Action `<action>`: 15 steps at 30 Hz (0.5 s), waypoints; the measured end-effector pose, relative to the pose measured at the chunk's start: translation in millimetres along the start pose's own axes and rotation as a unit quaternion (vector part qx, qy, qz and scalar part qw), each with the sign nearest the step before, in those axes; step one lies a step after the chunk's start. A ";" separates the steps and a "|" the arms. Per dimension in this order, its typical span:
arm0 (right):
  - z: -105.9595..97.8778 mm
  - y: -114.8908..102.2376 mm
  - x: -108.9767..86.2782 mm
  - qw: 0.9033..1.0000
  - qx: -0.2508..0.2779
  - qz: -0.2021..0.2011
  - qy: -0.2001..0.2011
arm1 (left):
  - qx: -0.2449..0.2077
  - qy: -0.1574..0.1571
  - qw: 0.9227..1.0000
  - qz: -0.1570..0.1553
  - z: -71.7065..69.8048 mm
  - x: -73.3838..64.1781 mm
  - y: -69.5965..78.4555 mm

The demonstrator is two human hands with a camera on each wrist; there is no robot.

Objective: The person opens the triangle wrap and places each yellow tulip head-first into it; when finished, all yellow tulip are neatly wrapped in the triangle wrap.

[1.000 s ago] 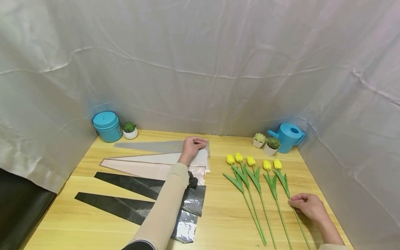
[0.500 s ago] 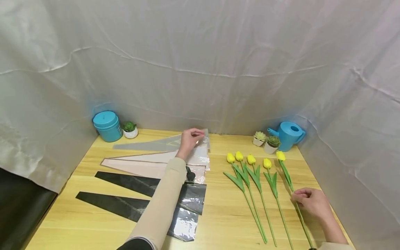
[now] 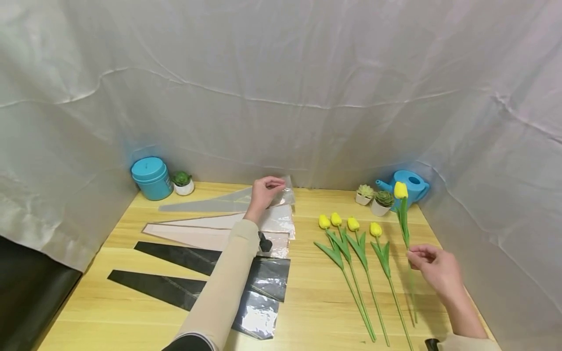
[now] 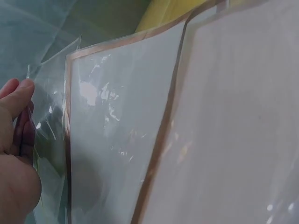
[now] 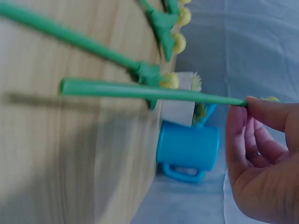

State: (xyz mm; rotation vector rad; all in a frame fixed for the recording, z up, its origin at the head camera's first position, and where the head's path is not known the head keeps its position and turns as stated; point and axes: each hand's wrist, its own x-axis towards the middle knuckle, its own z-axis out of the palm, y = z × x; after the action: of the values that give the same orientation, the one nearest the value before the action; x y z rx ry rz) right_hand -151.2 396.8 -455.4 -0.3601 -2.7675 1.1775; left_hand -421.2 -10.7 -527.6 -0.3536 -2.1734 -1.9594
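Observation:
My right hand pinches the green stem of a yellow tulip between thumb and fingertips. The tulip is upright, and in the right wrist view its stem end stands off the table. At the back my left hand pinches the edge of a transparent grey flower sleeve, raised at its wide end. Its clear film shows beside the fingers in the left wrist view. Next to it lie a white sleeve and a pinkish sleeve, both brown-edged. Two black sleeves lie nearer, partly under the left forearm.
Several yellow tulips lie side by side on the wooden table. Back right stand a blue watering can and two potted succulents. A blue canister and a small potted plant stand back left. Grey cloth surrounds the table.
The right hand has lifted the rightmost tulip from the table and brought it upright. The left hand has raised the grey sleeve's wide end and moved slightly back and left.

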 end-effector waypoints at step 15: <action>49.3 -50.2 26.5 0.988 0.146 -0.040 -0.004 | -0.022 -0.005 1.000 0.007 0.6 -4.4 1.2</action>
State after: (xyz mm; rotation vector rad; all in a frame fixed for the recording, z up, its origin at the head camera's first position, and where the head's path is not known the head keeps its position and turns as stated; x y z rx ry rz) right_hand -195.1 335.9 -453.0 -0.2114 -2.5335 1.5364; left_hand -416.7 -10.2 -527.8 -0.3860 -2.1316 -2.0037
